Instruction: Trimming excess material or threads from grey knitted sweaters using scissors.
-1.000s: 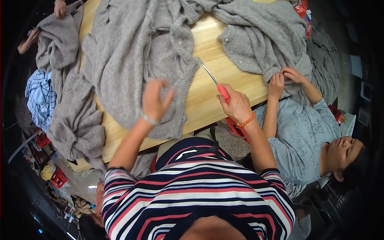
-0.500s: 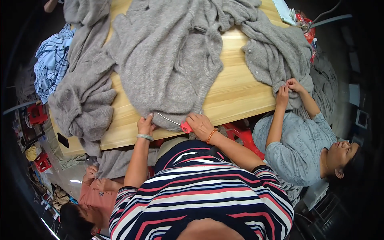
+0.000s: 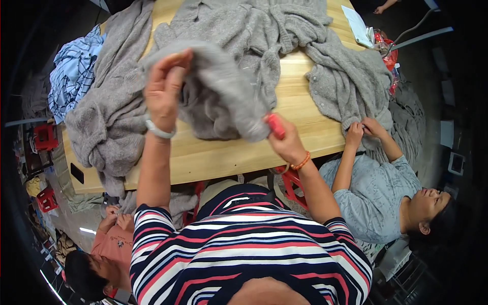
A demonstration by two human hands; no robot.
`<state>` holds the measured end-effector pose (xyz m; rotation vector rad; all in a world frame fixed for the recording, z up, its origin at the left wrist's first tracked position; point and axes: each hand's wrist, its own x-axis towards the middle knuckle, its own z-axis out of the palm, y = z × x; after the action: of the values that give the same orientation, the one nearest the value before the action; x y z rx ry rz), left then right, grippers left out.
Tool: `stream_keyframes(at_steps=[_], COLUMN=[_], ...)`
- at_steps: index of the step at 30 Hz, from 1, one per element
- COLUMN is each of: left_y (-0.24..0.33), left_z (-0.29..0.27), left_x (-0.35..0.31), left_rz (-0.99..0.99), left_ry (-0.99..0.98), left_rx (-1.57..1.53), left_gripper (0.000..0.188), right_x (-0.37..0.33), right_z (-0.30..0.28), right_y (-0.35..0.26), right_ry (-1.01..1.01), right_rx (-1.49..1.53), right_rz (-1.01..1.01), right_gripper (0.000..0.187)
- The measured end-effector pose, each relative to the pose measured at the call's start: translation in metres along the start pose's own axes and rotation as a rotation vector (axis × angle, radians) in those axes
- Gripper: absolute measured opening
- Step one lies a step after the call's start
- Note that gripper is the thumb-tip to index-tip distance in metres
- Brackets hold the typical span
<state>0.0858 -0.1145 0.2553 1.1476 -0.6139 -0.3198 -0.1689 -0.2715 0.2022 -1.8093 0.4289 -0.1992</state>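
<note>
A grey knitted garment (image 3: pixel 216 63) lies in front of me, its near edge lifted off the table and blurred by motion. Up at its left side, my left hand (image 3: pixel 165 91) pinches the raised edge between thumb and fingers. Lower and to the right, my right hand (image 3: pixel 288 145) is closed around a red handle (image 3: pixel 276 126), beside the garment's right corner. Whether those fingers also grip the knit I cannot tell. The rest of this red-handled tool is hidden or blurred now.
More grey knitwear (image 3: pixel 107 132) lies left on the wooden table (image 3: pixel 223 160), near a dark phone-like slab (image 3: pixel 77 173). Blue striped cloth (image 3: pixel 76 71) sits at the far left. One co-worker (image 3: pixel 371 193) handles grey knit on the right; another (image 3: pixel 114 244) sits lower left.
Both my hands have moved up and away from the table's front edge, lifting the garment's near edge and folding it back. The tool's thin metal shaft, visible before, no longer shows.
</note>
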Motion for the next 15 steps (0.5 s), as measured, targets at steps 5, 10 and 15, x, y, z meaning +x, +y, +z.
stream_keyframes(at_steps=[5,10,15], left_y=[-0.117,-0.164,-0.165], left_z=[-0.018,-0.017,-0.025], left_x=[-0.063,-0.082,-0.063], left_rz=[-0.01,0.035,0.011], left_ry=[-0.259,-0.253,-0.309], left_rx=[0.77,1.344,1.406], left_gripper=[0.068,0.069,0.062], right_x=[-0.018,-0.04,-0.033], right_z=[-0.059,-0.077,-0.086], right_y=[0.075,0.086,0.05], right_ry=[0.315,0.358,0.34], right_rx=[0.082,0.029,-0.057], right_rz=[0.308,0.334,0.262], right_gripper=[0.017,0.013,0.021])
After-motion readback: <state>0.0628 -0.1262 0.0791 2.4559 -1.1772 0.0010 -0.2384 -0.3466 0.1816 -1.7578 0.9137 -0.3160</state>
